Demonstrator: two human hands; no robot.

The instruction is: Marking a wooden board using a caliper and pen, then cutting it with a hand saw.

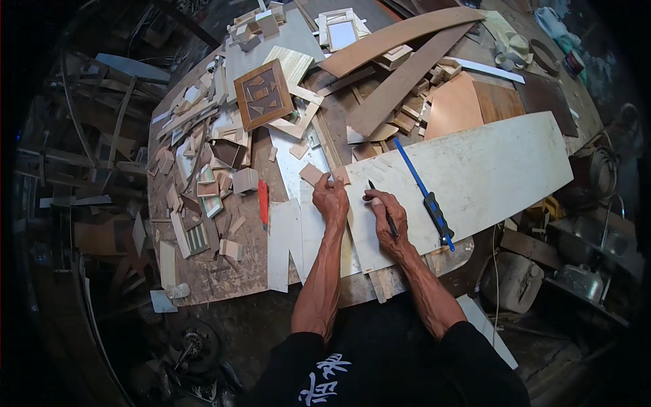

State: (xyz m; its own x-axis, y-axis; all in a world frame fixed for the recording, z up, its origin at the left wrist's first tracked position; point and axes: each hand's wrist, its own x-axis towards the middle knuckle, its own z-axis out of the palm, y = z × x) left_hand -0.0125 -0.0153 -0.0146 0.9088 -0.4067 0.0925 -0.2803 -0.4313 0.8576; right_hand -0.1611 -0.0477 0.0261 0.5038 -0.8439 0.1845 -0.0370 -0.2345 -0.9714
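First, resting the left hand (pixel 330 201) against a small wooden piece (pixel 345 175) at the corner of the pale board (pixel 502 163), partly covering it; cannot tell whether gripped. Next, gripping a dark pen (pixel 392 228) in the right hand (pixel 389 214) over that board, hidden midway. Farther right, can see a blue tool (pixel 434 209) lying across.

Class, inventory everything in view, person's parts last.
table: 1, brown, centre
board: 1, off-white, table's right
pen: 1, black, in right hand
blue tool: 1, blue and black, across board
sheets: several, white, near edge
red tool: 1, red, table's left
framed panel: 1, brown, far side
long planks: 2, brown, far side
offcuts: many, mixed, mostly left
jug: 1, grey, lower right
clutter: uncountable, dark, around table
sleeves: 2, black, bottom
left hand: 1, bare, board's left end
right hand: 1, bare, over board
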